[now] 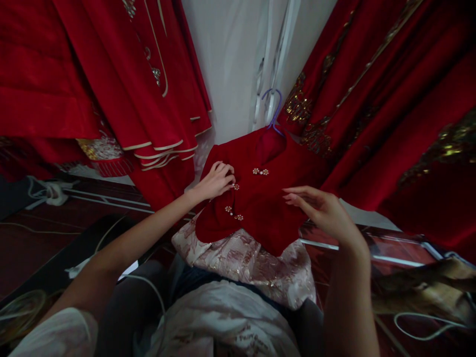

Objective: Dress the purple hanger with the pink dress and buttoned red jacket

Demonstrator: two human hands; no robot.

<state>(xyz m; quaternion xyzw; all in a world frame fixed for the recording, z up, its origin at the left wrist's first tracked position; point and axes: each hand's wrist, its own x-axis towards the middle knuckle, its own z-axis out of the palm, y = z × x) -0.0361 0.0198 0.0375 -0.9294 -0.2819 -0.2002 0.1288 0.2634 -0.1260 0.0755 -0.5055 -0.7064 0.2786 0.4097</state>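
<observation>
A small red velvet jacket (pixel 260 203) with pearl clasps lies on my lap, still on a purple hanger (pixel 273 106). My left hand (pixel 215 181) pinches the jacket's left front edge beside a pearl clasp (pixel 235 187). My right hand (pixel 323 208) rests on the jacket's right side, fingers spread and pointing left, holding nothing. A pale pink and gold brocade skirt (pixel 253 263) spreads out from under the jacket.
Red garments with cream piping (pixel 148 99) hang at the left, and red ones with gold embroidery (pixel 372 99) at the right. A white wall (pixel 230 64) is behind. White cables (pixel 48 193) lie on the dark reddish floor (pixel 37 233).
</observation>
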